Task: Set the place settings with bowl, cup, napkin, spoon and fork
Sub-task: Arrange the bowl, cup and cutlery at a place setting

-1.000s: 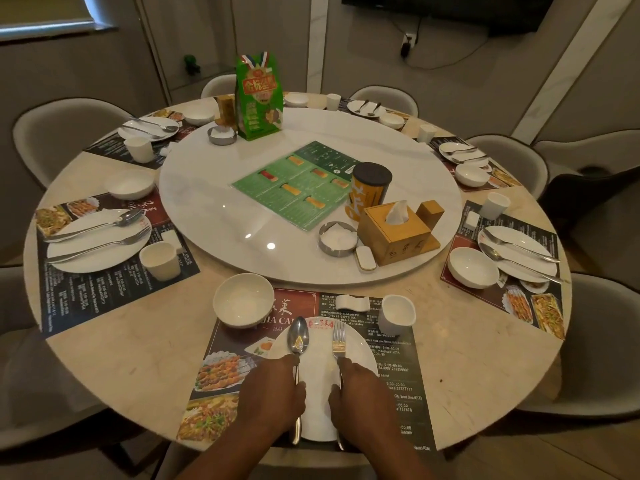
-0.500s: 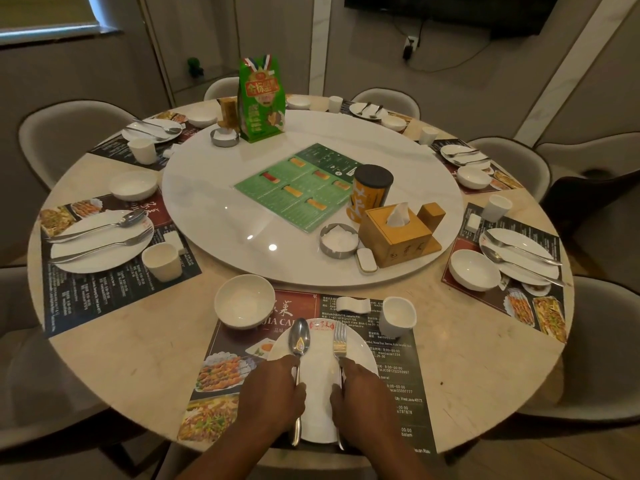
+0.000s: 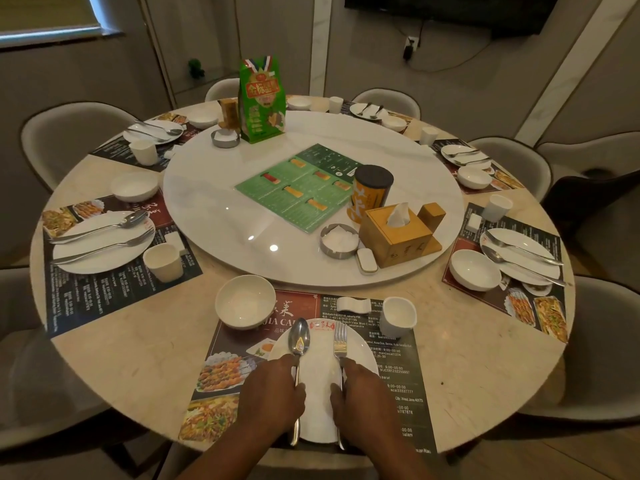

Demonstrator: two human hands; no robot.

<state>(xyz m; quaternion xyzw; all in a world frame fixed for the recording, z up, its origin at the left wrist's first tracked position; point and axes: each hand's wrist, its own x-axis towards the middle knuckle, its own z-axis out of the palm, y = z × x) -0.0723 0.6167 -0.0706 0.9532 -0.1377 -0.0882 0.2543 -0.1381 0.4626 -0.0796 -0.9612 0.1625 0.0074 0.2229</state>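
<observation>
Almost nothing shifted since the earlier frames: same grips, same spots. Grips the spoon [image 3: 299, 336] by the middle of its handle with the left hand [image 3: 273, 393], fingers bent down around it; grips the fork [image 3: 340, 341] likewise with the right hand [image 3: 363, 393]. Lays both lengthwise across the plate [image 3: 318, 375], side by side and apart, heads toward the middle of the table [image 3: 138, 358], handle ends reaching over the plate's near rim. Probably squaring them parallel to match the finished settings round the other seats. Has the plate on the placemat [image 3: 398, 375] at the table's near edge. Leaves the bowl [image 3: 245, 301] at the placemat's far-left corner and the cup [image 3: 399, 317] toward its far-right, with a small white rest [image 3: 353, 304] between, all clear of the plate for easy reach. Cannot make out a napkin here; possibly under the cutlery, too pale to tell.
</observation>
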